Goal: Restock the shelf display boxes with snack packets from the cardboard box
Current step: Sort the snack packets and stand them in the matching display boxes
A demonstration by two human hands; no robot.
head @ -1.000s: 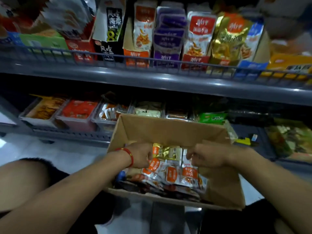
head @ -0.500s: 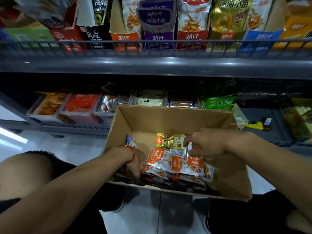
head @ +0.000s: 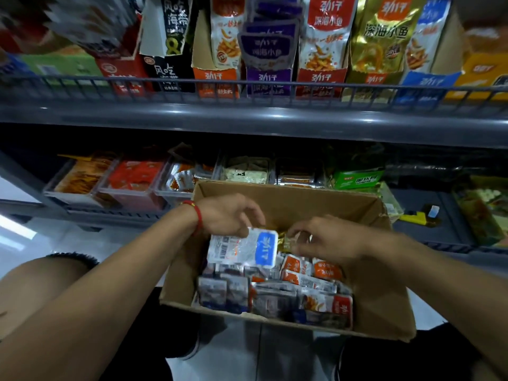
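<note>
Left hand (head: 231, 215) pinches blue-labelled packet (head: 243, 247) by its top edge, packet hanging just below fingers, over cardboard box (head: 288, 199). Right hand (head: 327, 237) grips gold packet (head: 284, 240) beside it.

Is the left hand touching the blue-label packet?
Touching. The head view shows the left hand pinching the top edge of the blue-label packet, lifted above the box.

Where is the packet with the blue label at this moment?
In the head view, the blue-label packet is held by the left hand just above the left half of the cardboard box, beside the right hand and over the orange packets.
</note>
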